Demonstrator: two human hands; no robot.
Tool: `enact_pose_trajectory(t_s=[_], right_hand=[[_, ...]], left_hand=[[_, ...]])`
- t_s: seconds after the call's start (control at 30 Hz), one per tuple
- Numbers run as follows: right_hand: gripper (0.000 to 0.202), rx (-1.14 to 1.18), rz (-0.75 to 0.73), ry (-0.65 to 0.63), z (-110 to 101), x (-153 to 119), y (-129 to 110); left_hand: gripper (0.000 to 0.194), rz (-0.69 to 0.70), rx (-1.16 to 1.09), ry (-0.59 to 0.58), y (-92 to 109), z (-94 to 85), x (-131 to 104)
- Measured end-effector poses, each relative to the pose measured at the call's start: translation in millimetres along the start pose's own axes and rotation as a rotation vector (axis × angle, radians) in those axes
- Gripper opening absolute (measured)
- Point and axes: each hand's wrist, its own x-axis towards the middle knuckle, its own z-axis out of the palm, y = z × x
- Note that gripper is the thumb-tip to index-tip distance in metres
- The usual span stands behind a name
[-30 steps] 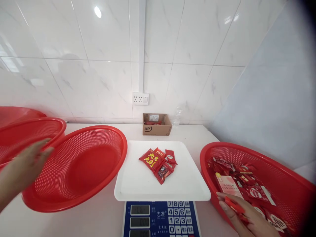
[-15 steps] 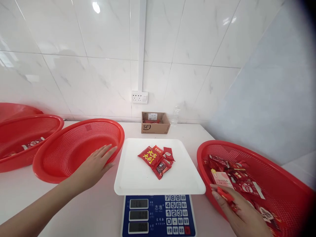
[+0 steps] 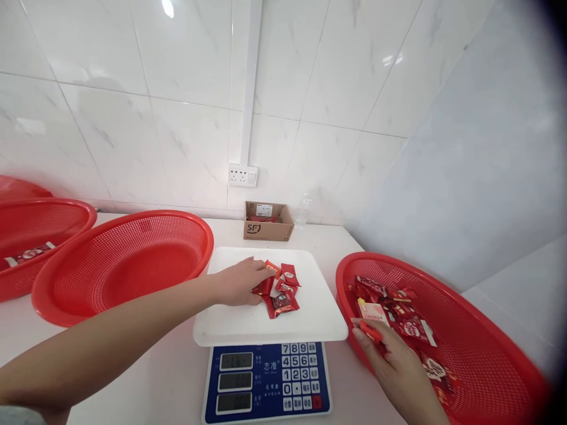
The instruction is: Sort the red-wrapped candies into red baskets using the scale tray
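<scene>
My left hand [image 3: 246, 281] reaches over the white tray [image 3: 319, 321] of a digital scale [image 3: 268, 383], its fingers closed around a red snack packet [image 3: 262, 288] that they mostly cover. Several smaller red packets [image 3: 283, 303] lie loose on the tray just right of those fingers. At the near rim of the right red basket [image 3: 496, 342], my right hand [image 3: 390, 354] pinches a small red packet [image 3: 371, 332] between thumb and fingers. Red packets [image 3: 414, 327] and a pale pink packet [image 3: 372, 311] lie inside that basket.
An oval red basket [image 3: 124, 295] stands left of the scale. Farther left, another red basket [image 3: 80, 215] holds a dark red packet [image 3: 31, 254]. Behind the scale are a cardboard box [image 3: 268, 230] and a clear bottle [image 3: 302, 211], near the tiled wall [image 3: 186, 141].
My left hand has moved right from the left basket's rim onto the tray and closed on the large red packet. My right hand still holds its small packet. The view has shifted slightly.
</scene>
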Motion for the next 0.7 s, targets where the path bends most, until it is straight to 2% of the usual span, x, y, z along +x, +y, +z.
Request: enact_pose_trajectory(t_s=[0.13, 0.27, 0.3, 0.4, 0.47, 0.53, 0.6, 0.7], right_hand=[[0.043, -0.017, -0.012, 0.026, 0.8, -0.3, 0.6], [0.040, -0.023, -0.062, 0.058, 1.9, -0.8, 1.8], [0.040, -0.025, -0.076, 0.061, 2.0, -0.9, 2.2], [0.039, -0.042, -0.105, 0.073, 2.3, -0.8, 4.0], [0.038, -0.054, -0.127, 0.087, 2.7, -0.4, 5.6], [0.036, -0.059, -0.142, 0.097, 3.7, 0.3, 6.9], [0.035, -0.054, -0.149, 0.098, 4.7, 0.9, 7.2], [0.035, -0.043, -0.145, 0.088, 5.8, 1.0, 6.0]], left_hand=[[0.057, -0.124, 0.019, 0.102, -3.5, -3.0, -23.1], [0.049, -0.339, 0.163, 0.311, -29.9, -18.7, -57.5], [0.048, -0.409, 0.198, 0.328, -40.1, -23.2, -65.9], [0.047, -0.539, 0.192, 0.263, -66.6, -32.9, -83.3], [0.045, -0.487, 0.149, 0.244, -72.1, -33.7, -82.9], [0.043, -0.376, 0.124, 0.250, -64.2, -29.3, -70.7], [0.041, -0.278, 0.114, 0.234, -46.4, -20.8, -48.7], [0.040, -0.104, 0.089, 0.145, -16.1, -5.1, -8.4]])
